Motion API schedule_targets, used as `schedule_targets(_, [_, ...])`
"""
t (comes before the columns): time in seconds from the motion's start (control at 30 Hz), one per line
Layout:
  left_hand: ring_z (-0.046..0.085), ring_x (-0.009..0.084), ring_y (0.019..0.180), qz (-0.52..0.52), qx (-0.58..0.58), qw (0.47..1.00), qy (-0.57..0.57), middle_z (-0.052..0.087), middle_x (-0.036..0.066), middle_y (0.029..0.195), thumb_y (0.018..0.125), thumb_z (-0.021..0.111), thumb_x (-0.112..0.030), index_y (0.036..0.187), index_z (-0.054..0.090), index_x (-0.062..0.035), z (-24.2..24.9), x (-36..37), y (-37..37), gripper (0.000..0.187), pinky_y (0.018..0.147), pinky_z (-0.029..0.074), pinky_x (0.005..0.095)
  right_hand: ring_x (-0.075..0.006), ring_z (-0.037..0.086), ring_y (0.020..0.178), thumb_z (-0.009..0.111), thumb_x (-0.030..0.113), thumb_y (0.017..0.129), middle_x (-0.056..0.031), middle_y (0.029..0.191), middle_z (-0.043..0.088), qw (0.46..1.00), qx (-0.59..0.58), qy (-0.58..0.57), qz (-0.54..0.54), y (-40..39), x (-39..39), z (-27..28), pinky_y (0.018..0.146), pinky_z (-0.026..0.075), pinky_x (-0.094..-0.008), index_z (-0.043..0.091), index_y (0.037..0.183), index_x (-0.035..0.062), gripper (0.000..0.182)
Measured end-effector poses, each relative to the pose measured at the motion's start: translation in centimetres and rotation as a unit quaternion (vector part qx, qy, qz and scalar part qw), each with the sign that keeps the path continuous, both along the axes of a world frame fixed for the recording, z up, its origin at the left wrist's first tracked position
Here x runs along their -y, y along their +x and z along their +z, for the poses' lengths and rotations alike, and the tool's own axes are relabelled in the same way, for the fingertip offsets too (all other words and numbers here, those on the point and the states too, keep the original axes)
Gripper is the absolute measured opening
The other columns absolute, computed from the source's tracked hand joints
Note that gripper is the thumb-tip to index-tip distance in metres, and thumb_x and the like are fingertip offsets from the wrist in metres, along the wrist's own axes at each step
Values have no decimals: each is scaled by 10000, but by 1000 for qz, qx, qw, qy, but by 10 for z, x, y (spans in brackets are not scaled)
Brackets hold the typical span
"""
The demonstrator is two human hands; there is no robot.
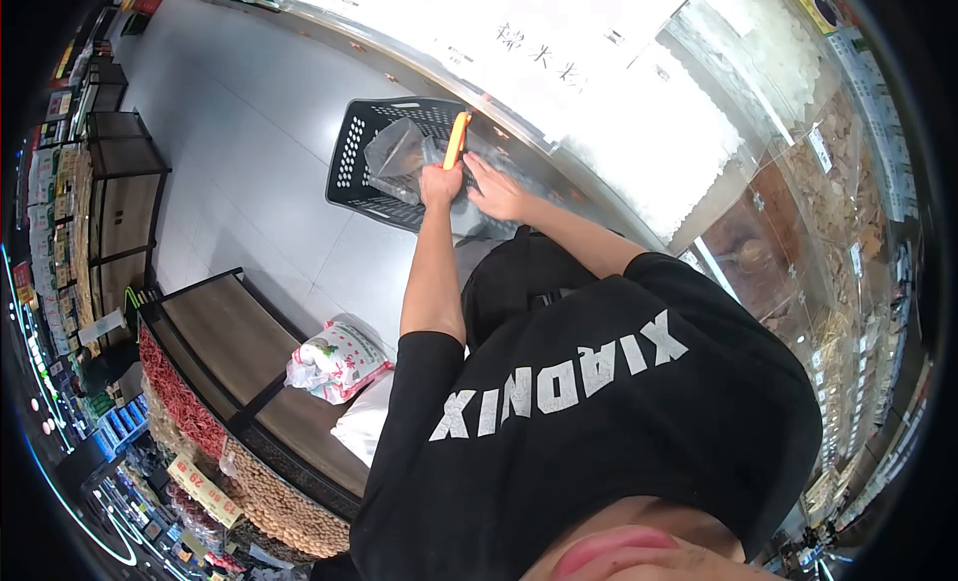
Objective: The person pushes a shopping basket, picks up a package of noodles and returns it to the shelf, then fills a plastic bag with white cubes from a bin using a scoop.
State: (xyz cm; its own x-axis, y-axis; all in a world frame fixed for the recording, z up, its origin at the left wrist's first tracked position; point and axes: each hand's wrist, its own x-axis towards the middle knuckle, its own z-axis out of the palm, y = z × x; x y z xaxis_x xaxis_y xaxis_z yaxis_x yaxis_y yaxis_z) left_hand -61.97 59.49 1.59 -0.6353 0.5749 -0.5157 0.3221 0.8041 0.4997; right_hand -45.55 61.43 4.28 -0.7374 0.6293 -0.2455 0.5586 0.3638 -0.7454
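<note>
My left hand (440, 185) is closed around the lower end of an orange handle (457, 140), which rises over a black perforated shopping basket (349, 154). Just to the right, my right hand (497, 192) has its fingers stretched out and apart, close to the handle. Clear plastic bags (394, 152) lie inside the basket; their contents are hard to make out. Part of the basket's right side is hidden behind my hands.
White bins of powder (619, 112) line the upper right, with a clear-lidded bin (758, 247) beyond. At lower left stands a wooden shelf unit (230, 326) with a printed bag (344, 361) beside it. Grey floor tiles (239, 112) stretch left of the basket.
</note>
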Motion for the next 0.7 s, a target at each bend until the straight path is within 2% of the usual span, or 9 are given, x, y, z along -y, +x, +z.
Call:
schedule_targets(0.07, [698, 342, 1019, 25, 26, 999, -2, 729, 209, 1034, 727, 783, -461, 973, 761, -57, -3, -6, 3, 474, 875, 534, 443, -416, 456, 1330, 621, 381, 883, -264, 1587, 223, 999, -1, 10, 47, 9, 3, -25, 1095, 404, -462, 187, 1530, -33, 882])
schedule_targets(0.17, [708, 339, 964, 53, 21, 998, 16, 732, 208, 986, 734, 795, -444, 927, 754, -43, 4, -16, 7, 447, 855, 537, 439, -424, 424, 1354, 651, 359, 857, -267, 1553, 293, 997, 4, -23, 75, 10, 6, -14, 1116, 374, -465, 156, 1541, -13, 922])
schedule_targets(0.2, [712, 339, 937, 59, 15, 998, 29, 734, 207, 962, 739, 798, -432, 907, 750, -37, 14, -21, 8, 432, 844, 539, 438, -426, 434, 1343, 666, 357, 849, -272, 1533, 320, 996, 12, -43, 75, 4, 3, 0, 1106, 384, -467, 172, 1532, -13, 921])
schedule_targets(0.27, [717, 336, 892, 83, 31, 995, 49, 735, 205, 926, 747, 802, -416, 879, 741, -25, 4, -27, 12, 417, 826, 541, 435, -429, 454, 1323, 696, 353, 832, -282, 1492, 372, 993, 31, -92, 72, -2, 3, 18, 1087, 405, -470, 204, 1514, -13, 917])
schedule_targets(0.37, [717, 326, 852, 130, 80, 984, 92, 734, 200, 898, 755, 802, -405, 859, 728, -13, -26, -49, 13, 412, 812, 540, 431, -438, 510, 1244, 630, 394, 896, -283, 1351, 495, 999, -19, -40, -10, -5, 8, -7, 1009, 456, -477, 395, 1348, -42, 671])
schedule_targets(0.47, [712, 316, 831, 183, 91, 968, 143, 733, 181, 868, 771, 790, -386, 885, 716, -2, -24, -64, 23, 407, 802, 541, 414, -450, 593, 1107, 602, 340, 921, -298, 1189, 589, 993, -106, 32, -39, -8, 4, -42, 904, 488, -488, 444, 1288, -38, 551])
schedule_targets(0.57, [623, 155, 617, 280, 118, 925, 227, 666, 73, 704, 849, 732, -281, 820, 673, -5, -52, -85, 32, 284, 579, 483, 324, -463, 628, 992, 557, 258, 946, -294, 1004, 640, 980, -160, -37, -110, -14, -2, -60, 821, 493, -487, 490, 1206, -38, 399])
schedule_targets(0.6, [590, 148, 606, 314, 214, 890, 251, 646, 50, 703, 864, 705, -235, 850, 670, -6, -16, -86, 41, 232, 585, 464, 307, -483, 632, 929, 524, 190, 952, -285, 914, 655, 984, -112, -42, -129, -16, -7, -64, 771, 491, -495, 512, 1115, -34, 277])
schedule_targets(0.7, [567, 139, 634, 274, 203, 891, 300, 647, 44, 748, 877, 668, -167, 910, 681, -2, -44, -98, 44, 168, 590, 456, 306, -489, 626, 924, 513, 178, 956, -294, 922, 653, 982, -115, 32, -143, -17, -19, -26, 753, 490, -519, 511, 1063, -30, 234])
